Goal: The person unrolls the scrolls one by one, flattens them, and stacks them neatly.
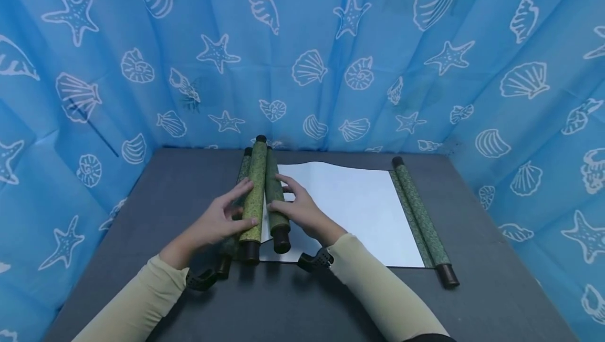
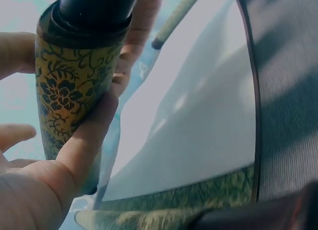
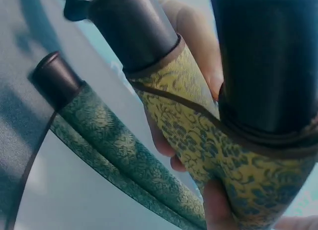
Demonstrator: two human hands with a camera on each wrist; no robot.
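Note:
A second scroll (image 1: 255, 189), in yellow-green brocade with dark end knobs, is held up over the left end of an unrolled scroll. My left hand (image 1: 218, 221) grips its yellowish left roll, thumb along the near part and fingers behind. My right hand (image 1: 304, 208) grips the darker right roll (image 1: 274, 187) from the right side. Floral brocade (image 3: 198, 120) spans the two rolls in the right wrist view. Beneath lies the unrolled scroll's white sheet (image 1: 350, 205). Its left roller (image 1: 244, 166) is partly hidden behind the left hand and the held scroll.
The sheet's green brocade right roller (image 1: 420, 216) lies on the dark grey table (image 1: 184, 184). A blue curtain (image 1: 309, 95) with shells and starfish surrounds the table at the back and sides. Black wrist cameras (image 1: 202, 280) hang under both wrists.

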